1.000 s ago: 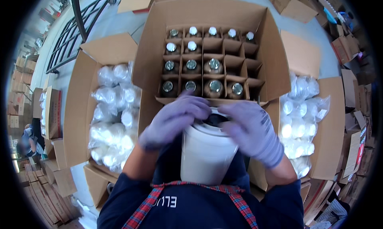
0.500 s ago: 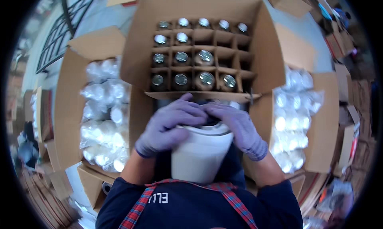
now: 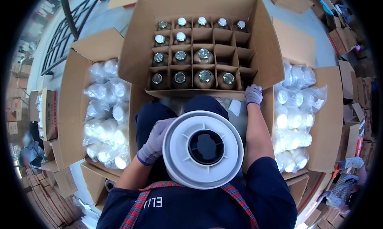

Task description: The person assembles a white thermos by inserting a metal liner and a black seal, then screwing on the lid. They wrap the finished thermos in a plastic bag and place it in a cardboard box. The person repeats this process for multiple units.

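My left hand (image 3: 154, 142) grips the side of a white cylindrical vessel (image 3: 177, 165). Its round, ribbed end with a black centre faces up, above my lap. My right hand (image 3: 254, 94) is stretched forward, with its fingers closed around the near right corner edge of a divided cardboard box (image 3: 195, 94). Both hands wear pale purple gloves. Inside that box, several glass bottle-shaped pieces with shiny silver or white tops (image 3: 204, 75) stand upright in cardboard cells. Some cells to the right hold no visible piece.
Open cartons stand on both sides, the left carton (image 3: 66, 109) and the right carton (image 3: 327, 121), filled with white round parts in clear plastic bags (image 3: 105, 109). A black metal rack (image 3: 66, 33) is at the far left. Another person (image 3: 347, 185) is at the far right.
The white vessel has tipped so its ribbed end faces up. My right hand has left it and moved forward to the box's corner. My left hand stays on its side.
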Action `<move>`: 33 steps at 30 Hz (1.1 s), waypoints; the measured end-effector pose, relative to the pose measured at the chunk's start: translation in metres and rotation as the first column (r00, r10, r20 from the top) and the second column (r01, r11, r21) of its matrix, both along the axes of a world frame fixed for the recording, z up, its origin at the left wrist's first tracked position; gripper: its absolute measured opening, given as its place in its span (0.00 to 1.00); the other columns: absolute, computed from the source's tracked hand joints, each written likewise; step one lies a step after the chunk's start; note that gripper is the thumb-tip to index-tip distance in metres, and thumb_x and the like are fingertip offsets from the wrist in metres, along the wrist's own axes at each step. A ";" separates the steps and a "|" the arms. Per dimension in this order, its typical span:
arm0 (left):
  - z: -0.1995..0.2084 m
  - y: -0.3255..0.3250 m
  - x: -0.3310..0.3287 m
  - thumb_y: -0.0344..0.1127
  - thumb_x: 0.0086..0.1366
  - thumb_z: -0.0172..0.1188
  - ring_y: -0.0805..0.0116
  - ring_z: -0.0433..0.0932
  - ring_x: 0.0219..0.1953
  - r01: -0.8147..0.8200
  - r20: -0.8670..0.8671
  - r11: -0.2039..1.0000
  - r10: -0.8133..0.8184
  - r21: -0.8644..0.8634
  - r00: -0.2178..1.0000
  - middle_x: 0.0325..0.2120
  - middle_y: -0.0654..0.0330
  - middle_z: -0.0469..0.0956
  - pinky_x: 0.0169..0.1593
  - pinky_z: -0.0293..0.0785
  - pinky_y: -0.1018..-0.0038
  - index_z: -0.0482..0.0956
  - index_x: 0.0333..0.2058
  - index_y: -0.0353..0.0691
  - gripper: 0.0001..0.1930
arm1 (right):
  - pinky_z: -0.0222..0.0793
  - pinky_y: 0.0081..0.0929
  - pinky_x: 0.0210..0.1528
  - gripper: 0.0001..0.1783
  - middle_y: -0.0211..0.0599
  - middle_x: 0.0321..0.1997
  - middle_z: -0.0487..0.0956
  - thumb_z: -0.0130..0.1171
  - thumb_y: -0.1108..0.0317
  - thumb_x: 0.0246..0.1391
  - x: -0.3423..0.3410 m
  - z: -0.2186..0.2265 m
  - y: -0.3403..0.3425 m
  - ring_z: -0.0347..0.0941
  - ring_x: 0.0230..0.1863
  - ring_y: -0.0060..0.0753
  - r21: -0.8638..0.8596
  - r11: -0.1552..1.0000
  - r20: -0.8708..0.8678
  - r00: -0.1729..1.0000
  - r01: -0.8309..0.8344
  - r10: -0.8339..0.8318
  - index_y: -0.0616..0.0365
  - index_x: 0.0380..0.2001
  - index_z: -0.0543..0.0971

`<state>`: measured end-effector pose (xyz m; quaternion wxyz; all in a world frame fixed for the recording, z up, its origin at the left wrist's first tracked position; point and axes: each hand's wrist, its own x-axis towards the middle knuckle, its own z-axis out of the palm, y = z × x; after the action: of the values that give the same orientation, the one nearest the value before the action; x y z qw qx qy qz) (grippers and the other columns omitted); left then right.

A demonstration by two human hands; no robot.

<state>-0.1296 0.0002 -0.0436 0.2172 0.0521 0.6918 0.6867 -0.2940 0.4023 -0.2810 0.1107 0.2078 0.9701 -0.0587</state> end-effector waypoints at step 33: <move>-0.027 0.134 0.033 0.37 0.64 0.58 0.67 0.75 0.32 0.976 -0.092 0.219 -0.971 0.016 0.220 0.29 0.55 0.80 0.40 0.71 0.70 0.82 0.41 0.29 0.16 | 0.77 0.41 0.53 0.09 0.41 0.40 0.80 0.59 0.66 0.50 0.251 0.453 -0.158 0.79 0.48 0.44 0.090 -0.598 -0.347 -0.588 -0.797 0.731 0.59 0.33 0.78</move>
<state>-0.0970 0.1341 -0.0704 0.5745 0.5011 0.4898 0.4228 -0.0428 0.2447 0.1721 0.0131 -0.7890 0.6081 -0.0863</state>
